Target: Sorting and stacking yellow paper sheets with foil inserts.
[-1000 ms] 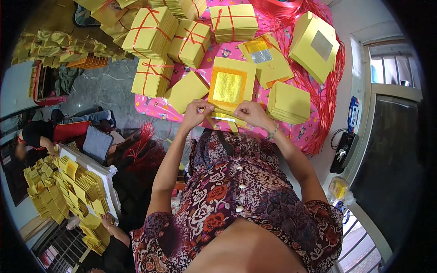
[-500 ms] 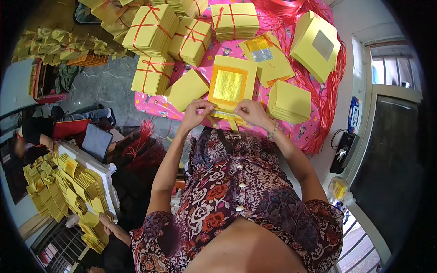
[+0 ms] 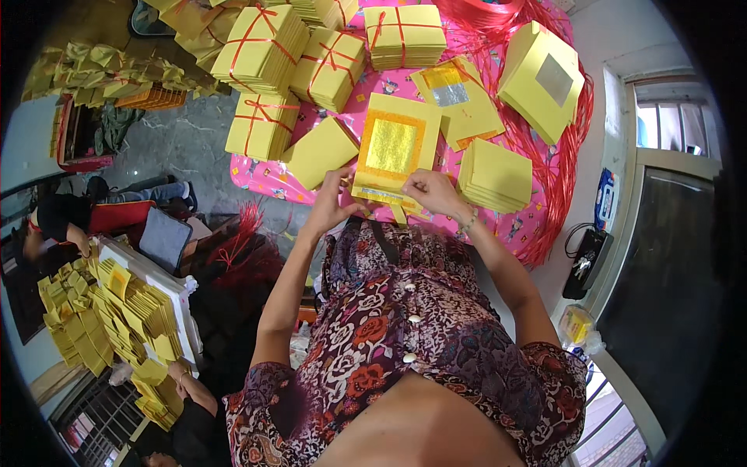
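A yellow paper sheet (image 3: pixel 428 128) with an orange-bordered gold foil square (image 3: pixel 393 145) lies in front of me on the pink table cover. Its near end is folded up into a narrow flap with a silvery strip (image 3: pixel 380 193). My left hand (image 3: pixel 332 204) is at the sheet's lower left corner, thumb and fingers apart, holding nothing. At the lower right, my right hand (image 3: pixel 433 193) has its fingers curled in a pinch on the sheet's edge. A small yellow paper tab (image 3: pixel 398 213) sticks out below the flap.
Yellow paper bundles tied with red ribbon (image 3: pixel 261 48) stand at the back left. Loose yellow stacks (image 3: pixel 496 175) flank the sheet. Red ribbon strands (image 3: pixel 562 179) hang down the pink cover's (image 3: pixel 268 180) right side. At the left, other people work beside a white table (image 3: pixel 187 311) of yellow papers.
My left hand has loosened from its pinch and spread its fingers, moving slightly off the sheet. The sheet's near flap is now more exposed. My right hand has stayed nearly in place.
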Available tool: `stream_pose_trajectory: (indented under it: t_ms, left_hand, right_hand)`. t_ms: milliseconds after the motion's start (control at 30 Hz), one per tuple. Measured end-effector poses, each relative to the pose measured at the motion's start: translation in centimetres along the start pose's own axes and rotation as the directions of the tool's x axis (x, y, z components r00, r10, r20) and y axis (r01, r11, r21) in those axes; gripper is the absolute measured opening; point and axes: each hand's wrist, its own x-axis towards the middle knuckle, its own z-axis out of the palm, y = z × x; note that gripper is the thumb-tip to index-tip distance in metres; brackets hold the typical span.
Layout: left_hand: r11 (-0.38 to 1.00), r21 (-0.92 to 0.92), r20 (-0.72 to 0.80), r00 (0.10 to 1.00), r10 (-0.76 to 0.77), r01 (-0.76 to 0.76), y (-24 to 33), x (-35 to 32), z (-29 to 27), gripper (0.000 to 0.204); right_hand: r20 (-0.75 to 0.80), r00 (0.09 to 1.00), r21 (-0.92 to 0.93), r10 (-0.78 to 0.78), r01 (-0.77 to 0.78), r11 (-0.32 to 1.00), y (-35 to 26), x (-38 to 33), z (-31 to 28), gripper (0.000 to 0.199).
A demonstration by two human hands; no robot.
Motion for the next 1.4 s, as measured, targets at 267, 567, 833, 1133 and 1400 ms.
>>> stream_pose_trajectory:
  t_ms: [267,567,833,1133,1400]
  left_hand:
    - [0.998,0.043,-0.021,0.998,0.051,-0.050,0.4,-0.1,-0.1,0.046]
    - [0.998,-0.051,-0.014,0.999,-0.044,0.044,0.1,1.3,-0.2,0.019]
    - [0.700,-0.667,0.016,0.944,-0.329,0.255,-1.7,0.9,2.6,0.013]
    - [0.538,-0.788,0.006,0.877,-0.480,0.300,-0.3,0.4,2.9,0.023]
    - [0.464,-0.830,0.053,0.873,-0.486,0.309,-0.1,0.8,3.3,0.021]
  right_hand:
    - [0.009,1.000,-0.019,-0.003,0.003,1.000,-0.2,0.0,-0.2,0.024]
    - [0.034,0.999,-0.019,-0.031,0.032,0.999,-0.8,0.0,-0.5,0.022]
    - [0.049,0.999,-0.022,-0.023,0.024,0.999,-0.5,0.1,-0.4,0.021]
    - [0.095,0.995,-0.042,0.020,-0.016,0.999,-1.3,0.0,-0.9,0.021]
    - [0.080,0.997,0.025,-0.023,0.021,0.999,-0.3,0.0,-0.6,0.024]
